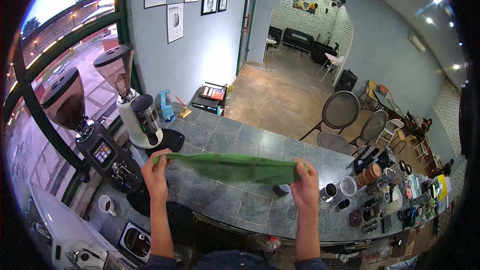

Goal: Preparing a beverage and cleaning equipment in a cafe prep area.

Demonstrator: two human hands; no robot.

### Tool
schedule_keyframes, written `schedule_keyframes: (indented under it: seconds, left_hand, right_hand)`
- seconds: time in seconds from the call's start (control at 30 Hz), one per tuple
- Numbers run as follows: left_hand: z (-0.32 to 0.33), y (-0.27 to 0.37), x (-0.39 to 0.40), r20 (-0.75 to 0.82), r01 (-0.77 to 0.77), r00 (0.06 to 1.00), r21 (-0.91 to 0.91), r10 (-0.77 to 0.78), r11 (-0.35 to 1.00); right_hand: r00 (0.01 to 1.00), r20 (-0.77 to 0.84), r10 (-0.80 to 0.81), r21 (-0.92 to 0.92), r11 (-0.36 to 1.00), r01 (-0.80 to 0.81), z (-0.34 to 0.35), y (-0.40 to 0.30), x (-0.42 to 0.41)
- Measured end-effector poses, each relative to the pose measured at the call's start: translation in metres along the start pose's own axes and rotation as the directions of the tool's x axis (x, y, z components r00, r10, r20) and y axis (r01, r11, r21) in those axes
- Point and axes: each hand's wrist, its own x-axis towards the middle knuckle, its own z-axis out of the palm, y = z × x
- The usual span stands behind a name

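Note:
A green cloth (232, 168) is stretched between my two hands above the tiled counter (240, 210). My left hand (157, 174) pinches its left corner, near the dark coffee grinder (108, 153). On the opposite side, my right hand (304, 184) grips the other corner with the fingers closed over it. The cloth sags slightly along its lower edge and looks a little blurred. A small dark object (280, 190) on the counter is partly hidden behind my right hand.
A second, light-coloured grinder (144, 123) stands at the back left. A white cup (106, 204) sits near the espresso machine (71, 228). Jars and cups, including a metal cup (329, 192), crowd the right side. Round-backed chairs (340, 109) stand beyond the counter.

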Motion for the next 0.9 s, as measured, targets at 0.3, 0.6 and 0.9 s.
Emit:
schedule_keyframes:
  seconds: [0.3,0.6,0.9]
  left_hand:
    - [-0.060,-0.106,-0.094,-0.036,0.283,0.949,-0.336,-0.312,0.898]
    - [-0.117,-0.179,-0.191,-0.130,0.549,0.825,0.410,-0.549,0.728]
    - [-0.053,-0.226,-0.102,-0.064,0.394,0.912,0.406,-0.404,0.825]
  right_hand:
    - [0.989,-0.132,0.072,-0.578,0.805,-0.136,-0.077,0.086,-0.063]
    - [0.877,-0.241,0.415,-0.834,0.373,-0.406,-0.178,0.132,-0.121]
    - [0.968,0.159,-0.194,-0.984,0.049,0.171,-0.127,0.192,-0.023]
